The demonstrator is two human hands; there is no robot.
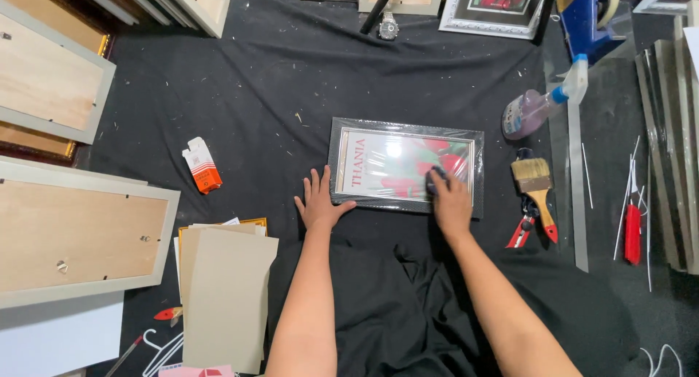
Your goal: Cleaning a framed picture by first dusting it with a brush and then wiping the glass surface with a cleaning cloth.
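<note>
A small dark picture frame wrapped in clear film lies on the black cloth in front of me; it holds a picture with red flowers. My left hand rests flat, fingers spread, on the cloth at the frame's lower left corner, thumb touching the frame edge. My right hand is closed around a small dark object and presses it onto the film near the frame's lower right part.
Large frames lie back side up at left. Grey card sheets sit near my left arm, an orange-and-white small box beyond. At right lie a paintbrush, red-handled pliers, a spray bottle, a metal ruler.
</note>
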